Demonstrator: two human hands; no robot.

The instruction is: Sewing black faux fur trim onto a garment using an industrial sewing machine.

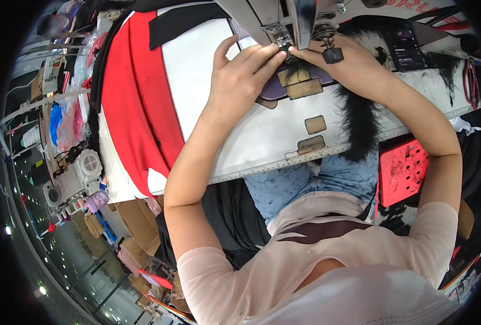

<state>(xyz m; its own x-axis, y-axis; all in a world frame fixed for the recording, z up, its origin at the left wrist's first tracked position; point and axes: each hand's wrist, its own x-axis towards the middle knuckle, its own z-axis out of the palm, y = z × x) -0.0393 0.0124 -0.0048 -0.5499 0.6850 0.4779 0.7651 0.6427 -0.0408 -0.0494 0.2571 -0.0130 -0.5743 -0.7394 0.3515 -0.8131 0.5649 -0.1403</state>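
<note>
At the head of the sewing machine (304, 21), my two hands meet just in front of the presser foot. My left hand (239, 78) has its thumb and forefinger closed at the foot, on the edge of black furry trim; its outer fingers are bent and lifted apart. From the other side my right hand (359, 67) holds the same trim, its thumb tip at the foot and its other fingers partly hidden by the machine. A long black furry strip (359, 127) hangs from beneath the right hand over the table's front edge. What lies directly under the needle is hidden.
Worn tan tape patches (304, 88) lie on the machine bed, with others (315, 124) nearer me. A ruler tape (332, 150) edges the white table (240, 154). Red cloth (137, 97) covers the left; a phone-like dark screen (407, 51) lies right. A red plastic stool (402, 172) stands below.
</note>
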